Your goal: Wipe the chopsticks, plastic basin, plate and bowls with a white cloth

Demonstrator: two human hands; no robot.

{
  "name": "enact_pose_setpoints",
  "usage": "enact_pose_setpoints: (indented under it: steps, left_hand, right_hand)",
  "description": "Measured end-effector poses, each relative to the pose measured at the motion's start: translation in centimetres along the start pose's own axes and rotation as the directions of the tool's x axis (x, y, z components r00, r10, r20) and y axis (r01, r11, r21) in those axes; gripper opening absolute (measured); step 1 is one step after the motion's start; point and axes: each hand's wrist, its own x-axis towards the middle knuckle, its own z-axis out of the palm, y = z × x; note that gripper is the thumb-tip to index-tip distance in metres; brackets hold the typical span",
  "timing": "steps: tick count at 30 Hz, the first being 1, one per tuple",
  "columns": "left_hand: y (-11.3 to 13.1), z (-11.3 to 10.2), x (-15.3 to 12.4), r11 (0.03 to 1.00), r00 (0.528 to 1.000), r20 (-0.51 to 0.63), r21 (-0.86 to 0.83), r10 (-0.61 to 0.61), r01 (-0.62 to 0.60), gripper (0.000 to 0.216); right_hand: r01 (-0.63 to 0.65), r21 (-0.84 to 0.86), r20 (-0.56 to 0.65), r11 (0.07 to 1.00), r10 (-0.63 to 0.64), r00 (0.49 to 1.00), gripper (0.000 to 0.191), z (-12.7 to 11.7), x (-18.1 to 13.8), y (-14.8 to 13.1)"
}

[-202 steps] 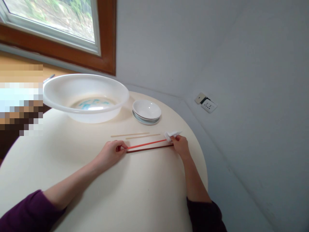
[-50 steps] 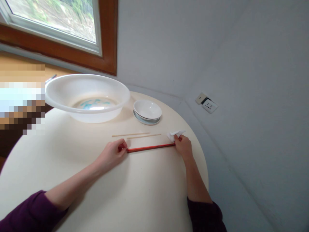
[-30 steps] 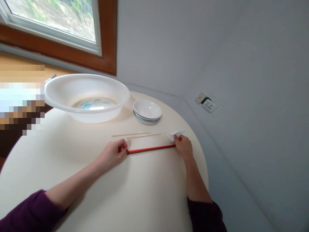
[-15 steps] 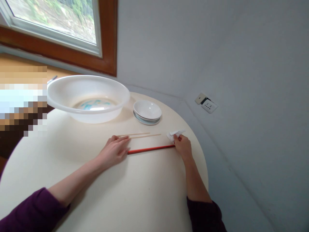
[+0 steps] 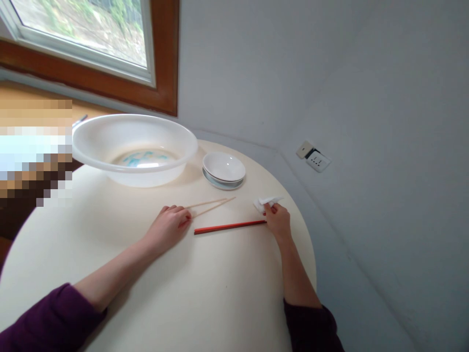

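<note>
My left hand (image 5: 171, 225) rests on the table with its fingers curled in. Two pale wooden chopsticks (image 5: 215, 207) stick out from under those fingers, their far tips close together. A pair of red chopsticks (image 5: 230, 227) lies side by side just in front, its left end apart from my left hand. At the right end of the red pair, my right hand (image 5: 278, 220) pinches a crumpled white tissue (image 5: 262, 204). My right fingers partly hide the ends of the red chopsticks, so contact there is unclear.
A large translucent basin (image 5: 146, 178) with blue marks on its bottom stands at the back left of the round white table (image 5: 220, 293). Beside it is a small stack of white dishes (image 5: 224, 166). Walls border the table; a window (image 5: 84, 39) is at upper left.
My left hand has drawn back slightly left and curled its fingers round the pale chopsticks. The nearer one has swung so its tip points farther away. My right hand has barely moved.
</note>
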Motion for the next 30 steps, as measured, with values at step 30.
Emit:
enact_pose_setpoints:
  steps: [30]
  left_hand:
    - [-0.5,0.7,0.5,0.998,0.998,-0.053,0.04,-0.041,0.043,0.031]
  right_hand:
    - [0.225,0.398,0.093,0.889,-0.283,0.955,0.028,1.4,-1.6,-2.8]
